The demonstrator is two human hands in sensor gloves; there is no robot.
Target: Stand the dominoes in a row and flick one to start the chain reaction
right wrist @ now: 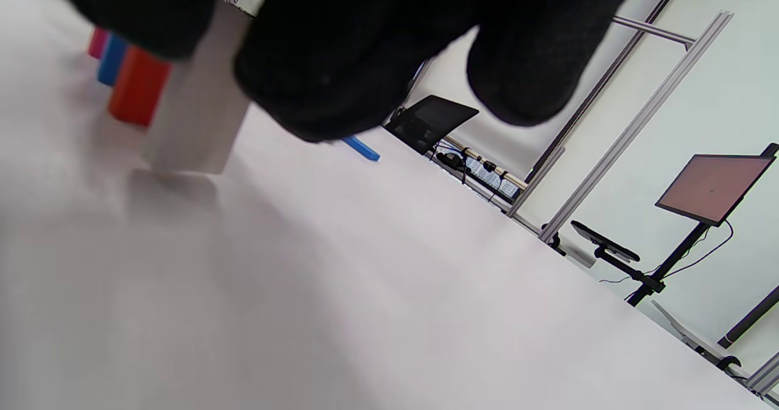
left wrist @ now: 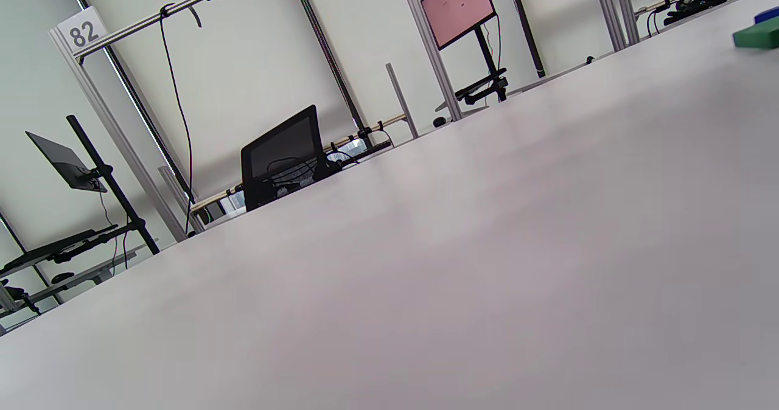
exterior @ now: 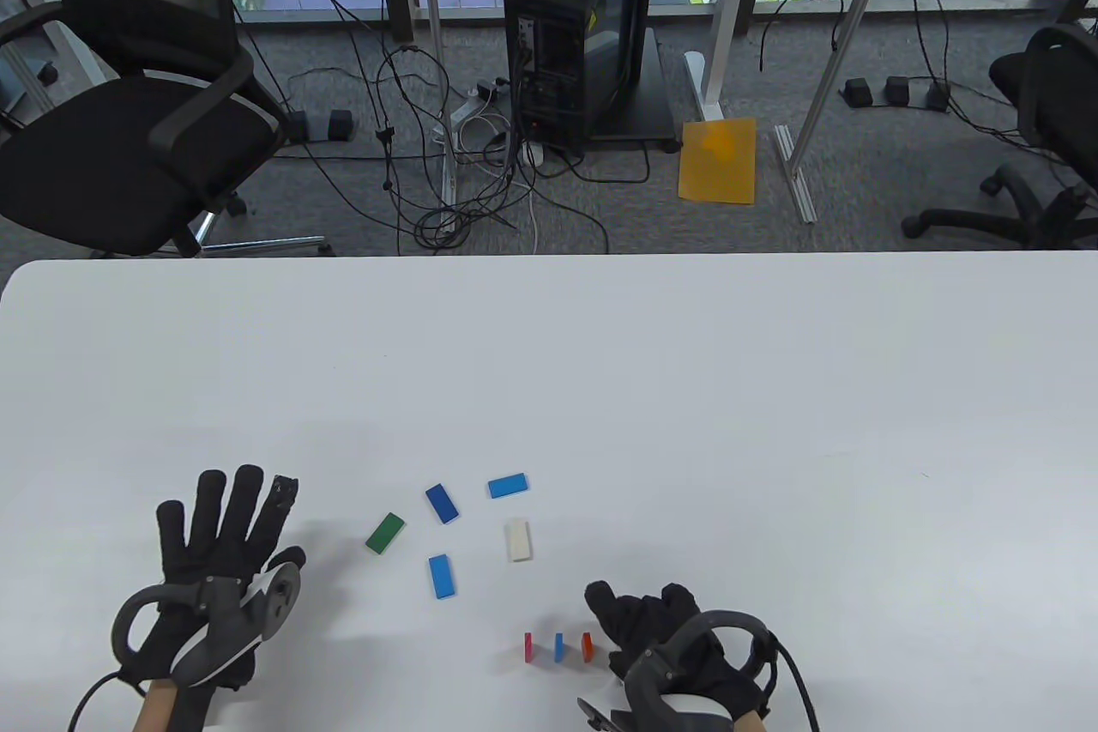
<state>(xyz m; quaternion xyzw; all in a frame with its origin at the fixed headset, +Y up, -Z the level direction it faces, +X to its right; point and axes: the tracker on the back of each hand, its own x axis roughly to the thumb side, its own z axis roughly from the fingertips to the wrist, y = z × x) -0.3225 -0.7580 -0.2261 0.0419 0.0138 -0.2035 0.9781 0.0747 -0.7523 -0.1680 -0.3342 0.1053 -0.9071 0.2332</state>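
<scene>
While three dominoes stand in a short row near the worktop's (exterior: 600, 354) front edge, pink (exterior: 528, 647), blue (exterior: 558, 647) and red (exterior: 588, 646), the right hand (exterior: 665, 638) pinches a white domino (right wrist: 195, 118) upright just beside the red one, its grip curled round it. Five more lie flat beyond. Well apart, the left hand (exterior: 219, 569) rests palm-down, fingers spread wide, holding nothing.

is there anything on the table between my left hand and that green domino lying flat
Nothing visible. The left hand rests open on the white table, and only bare tabletop lies between it and the green domino. The other flat dominoes lie beyond the green one.
</scene>
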